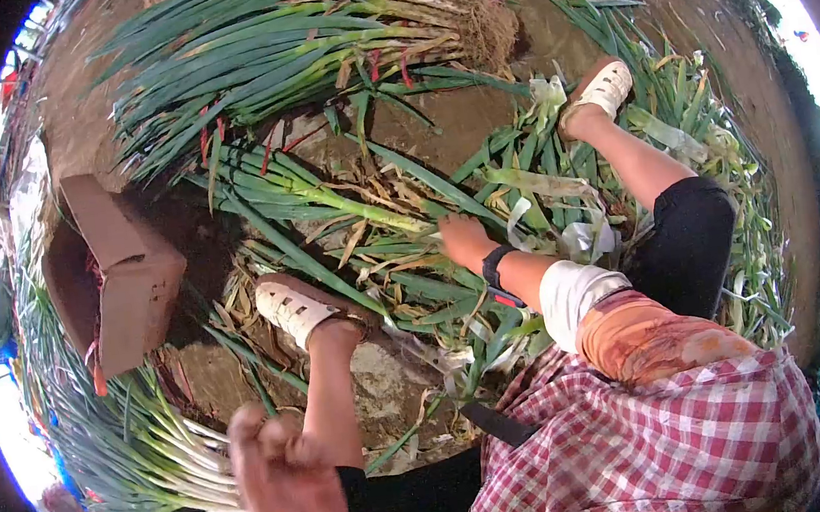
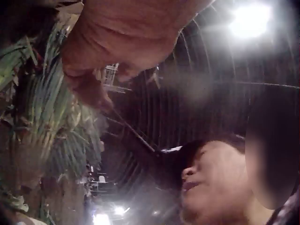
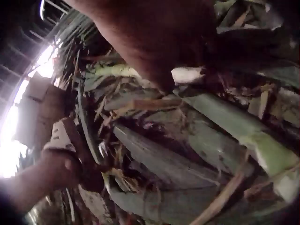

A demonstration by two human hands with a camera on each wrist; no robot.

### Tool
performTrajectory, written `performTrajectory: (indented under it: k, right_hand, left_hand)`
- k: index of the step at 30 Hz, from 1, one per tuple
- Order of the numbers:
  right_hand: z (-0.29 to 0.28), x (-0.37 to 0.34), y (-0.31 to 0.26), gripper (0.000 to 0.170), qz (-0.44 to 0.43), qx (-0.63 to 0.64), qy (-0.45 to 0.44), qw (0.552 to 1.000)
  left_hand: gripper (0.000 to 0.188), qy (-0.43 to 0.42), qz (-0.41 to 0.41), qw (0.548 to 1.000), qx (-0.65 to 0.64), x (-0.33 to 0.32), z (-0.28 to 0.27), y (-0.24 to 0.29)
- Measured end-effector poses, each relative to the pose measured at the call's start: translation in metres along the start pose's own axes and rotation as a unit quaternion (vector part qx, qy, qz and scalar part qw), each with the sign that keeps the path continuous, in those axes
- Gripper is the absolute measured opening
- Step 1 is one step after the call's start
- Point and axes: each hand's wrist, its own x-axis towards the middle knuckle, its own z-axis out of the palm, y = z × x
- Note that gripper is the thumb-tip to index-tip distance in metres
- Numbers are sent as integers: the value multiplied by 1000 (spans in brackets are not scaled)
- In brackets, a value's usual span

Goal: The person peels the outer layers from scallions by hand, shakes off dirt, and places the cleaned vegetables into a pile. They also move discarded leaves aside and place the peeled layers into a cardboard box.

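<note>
My right hand [image 1: 468,242], low over the leaf litter, grips the pale end of a green onion [image 1: 366,210], whose leaves stretch to the left. In the right wrist view the same hand [image 3: 145,35] covers part of the onion's stalk [image 3: 115,71], and its white end [image 3: 187,75] shows past the fingers. Raised at the lower left, my left hand [image 1: 295,494] is blurred, its fingers loosely bent. The left wrist view shows that hand [image 2: 129,35] from close by, with no onion in it; a thin line by the fingertips is unclear.
A large onion bundle [image 1: 311,43] lies at the top, roots to the right. An open cardboard box [image 1: 142,297] stands left, above more onions [image 1: 168,457]. Two white shoes [image 1: 292,312] rest among loose leaves [image 1: 682,111]. A person's face shows in the left wrist view.
</note>
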Motion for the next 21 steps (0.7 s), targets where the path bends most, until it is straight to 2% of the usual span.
performTrajectory:
  k: [1,3,4,5,7,8,9,11,12,13,14,17,18,20,21]
  right_hand:
    - [-1,3,3,31,2,3,0,1000]
    - [-13,9,9,26,-18,3,-63,998]
    - [-25,11,9,21,-28,23,-115,993]
    - [-36,8,8,21,-27,26,-114,993]
    - [-56,4,10,20,13,112,-125,986]
    - [-60,-1,15,26,7,118,-144,982]
    - [-62,-9,19,26,13,120,-138,983]
    - [-65,-20,25,43,76,165,-77,980]
    - [-63,-25,24,44,68,150,-11,986]
    - [-59,-29,22,44,70,154,-15,986]
    - [-66,-30,15,42,9,183,-2,983]
    - [-64,-31,-12,40,-147,282,35,947]
    - [-47,-28,-21,38,-144,267,65,951]
    - [-23,-17,-25,37,-140,251,94,953]
    - [-15,-10,-22,39,-46,197,17,979]
  left_hand:
    - [24,59,7,998,15,10,13,-20]
    - [28,28,-38,998,-52,29,17,-51]
    - [26,-20,-74,996,-49,45,14,-68]
    - [24,-69,-112,990,-45,61,10,-86]
    - [20,-59,-126,990,-36,84,13,-119]
    - [19,-66,-128,989,-30,95,13,-136]
    - [18,-72,-132,988,-21,102,14,-148]
    - [18,-70,-162,984,-10,100,22,-155]
    - [18,-75,-152,985,-23,89,30,-156]
    - [18,-76,-142,986,-36,81,32,-157]
    - [19,-132,-174,971,-95,81,28,-161]
    - [20,-133,-212,964,-95,82,26,-184]
    - [22,-78,-203,975,-46,77,36,-187]
    - [22,-64,-214,974,-36,80,39,-195]
    - [23,-50,-228,972,-26,81,40,-197]
